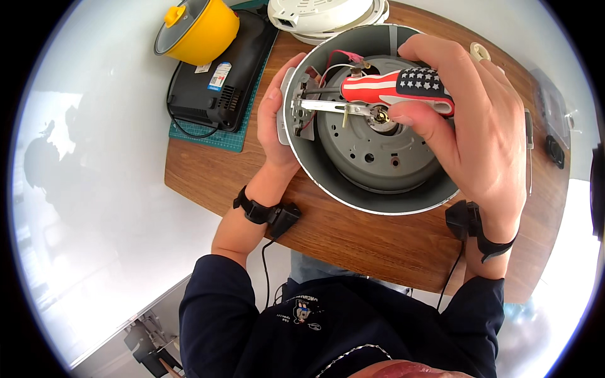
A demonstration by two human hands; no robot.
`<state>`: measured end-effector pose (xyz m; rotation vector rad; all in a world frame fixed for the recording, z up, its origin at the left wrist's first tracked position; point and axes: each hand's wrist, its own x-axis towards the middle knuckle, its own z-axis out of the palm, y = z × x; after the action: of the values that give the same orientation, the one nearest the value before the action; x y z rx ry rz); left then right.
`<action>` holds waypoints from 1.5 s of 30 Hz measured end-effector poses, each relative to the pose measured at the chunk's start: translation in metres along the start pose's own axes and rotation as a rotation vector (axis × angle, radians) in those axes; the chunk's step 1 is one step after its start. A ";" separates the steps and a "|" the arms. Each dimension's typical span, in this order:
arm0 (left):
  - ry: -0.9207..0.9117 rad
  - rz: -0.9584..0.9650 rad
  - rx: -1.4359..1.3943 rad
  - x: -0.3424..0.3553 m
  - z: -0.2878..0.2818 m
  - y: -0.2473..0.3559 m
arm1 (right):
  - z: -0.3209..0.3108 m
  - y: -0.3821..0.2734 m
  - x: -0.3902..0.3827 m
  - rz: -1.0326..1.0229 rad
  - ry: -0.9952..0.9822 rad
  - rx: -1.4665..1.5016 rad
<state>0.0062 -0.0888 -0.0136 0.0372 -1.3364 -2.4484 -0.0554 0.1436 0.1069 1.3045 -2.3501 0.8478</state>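
A round grey metal appliance housing (334,183), which looks like a rice cooker body turned bottom up, stands open side up on the table. My left hand (279,120) grips its left wall beside a pale side bracket (285,107). In my right hand (485,126) is a screwdriver (372,88) with a red-and-white striped, star-patterned handle. It lies nearly level across the housing, its shaft toward the left inner wall; the tip is hard to make out. Just below it a silver metal lever (334,106) runs to the hub. Pink and white wires (345,57) lie near the upper left.
A yellow pot with a lid (211,31) sits on a black appliance (217,82) over a green cutting mat (233,138) at the far left. White plastic housing parts (321,16) lie behind. A tape roll (479,51) and a clear box (551,94) are at the right.
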 end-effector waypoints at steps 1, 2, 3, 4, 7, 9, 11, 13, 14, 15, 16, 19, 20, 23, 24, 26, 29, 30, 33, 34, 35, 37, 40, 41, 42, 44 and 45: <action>0.000 -0.001 0.002 0.000 0.000 0.000 | -0.001 -0.002 0.000 0.063 -0.038 -0.027; -0.001 -0.002 0.003 0.001 0.000 0.000 | 0.000 -0.001 0.001 0.016 0.032 0.052; -0.006 0.005 0.009 0.000 -0.001 0.000 | 0.002 -0.001 0.003 -0.036 0.100 0.136; -0.011 0.012 0.015 -0.001 -0.002 0.000 | 0.002 -0.002 0.004 -0.049 0.110 0.155; -0.005 0.008 0.020 -0.001 -0.003 0.000 | -0.003 -0.010 0.005 -0.004 0.018 0.078; -0.009 0.014 0.034 0.000 -0.002 0.000 | 0.004 -0.009 -0.001 0.114 0.007 -0.015; -0.027 0.037 0.060 0.002 0.001 0.000 | -0.002 -0.008 -0.002 0.173 -0.035 -0.072; -0.001 0.037 0.052 0.000 0.003 0.001 | 0.002 -0.001 0.001 -0.010 0.112 0.028; 0.012 0.037 0.048 -0.001 0.003 0.001 | 0.004 -0.001 0.000 -0.017 0.121 0.066; 0.002 0.044 0.052 -0.002 0.002 0.001 | 0.004 -0.001 0.001 -0.022 0.129 0.101; -0.006 0.051 0.056 -0.002 0.001 0.001 | 0.005 -0.002 0.001 -0.029 0.137 0.136; -0.028 0.046 0.064 -0.002 0.002 0.001 | 0.000 -0.009 -0.003 0.172 0.015 0.017; -0.035 0.039 0.066 -0.001 0.003 0.001 | -0.001 -0.009 -0.002 0.245 -0.013 -0.018; -0.005 0.038 0.058 -0.001 0.006 0.002 | 0.002 -0.001 -0.004 0.157 0.048 -0.044; -0.006 0.030 0.053 -0.001 0.004 0.002 | 0.004 0.001 -0.004 0.075 0.090 -0.039; -0.011 0.013 0.041 -0.001 0.002 0.002 | 0.002 -0.001 -0.003 0.036 0.084 0.073; 0.006 -0.001 0.034 -0.003 0.002 0.004 | -0.001 -0.002 0.000 0.001 0.003 0.154; 0.005 -0.009 0.029 -0.002 0.001 0.004 | -0.002 -0.002 0.000 -0.004 -0.034 0.159; 0.005 -0.024 0.020 -0.001 0.000 0.004 | 0.001 -0.001 0.000 -0.030 -0.007 0.155; 0.005 -0.026 0.018 -0.001 0.001 0.004 | 0.000 0.000 0.000 -0.012 -0.030 0.115; 0.005 -0.027 0.016 -0.001 0.001 0.004 | -0.003 0.000 -0.001 0.007 -0.053 0.076; -0.017 -0.024 0.003 -0.001 0.003 0.003 | -0.005 0.000 -0.002 0.104 -0.073 0.048; -0.030 -0.019 0.025 -0.003 0.002 0.003 | -0.005 -0.001 -0.003 0.230 -0.050 0.082; -0.030 -0.017 0.039 -0.004 0.001 0.003 | -0.006 -0.001 -0.003 0.204 -0.026 0.089; -0.025 -0.012 0.043 -0.003 0.001 0.002 | -0.009 -0.001 -0.004 0.180 0.000 0.091; -0.015 -0.001 0.050 -0.002 0.002 0.000 | -0.001 0.009 -0.003 -0.093 0.105 0.083; -0.024 -0.006 0.043 -0.003 0.000 0.000 | 0.004 0.009 -0.003 -0.115 0.113 0.113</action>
<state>0.0087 -0.0882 -0.0137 0.0221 -1.4007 -2.4326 -0.0616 0.1466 0.0995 1.3831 -2.1469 1.0031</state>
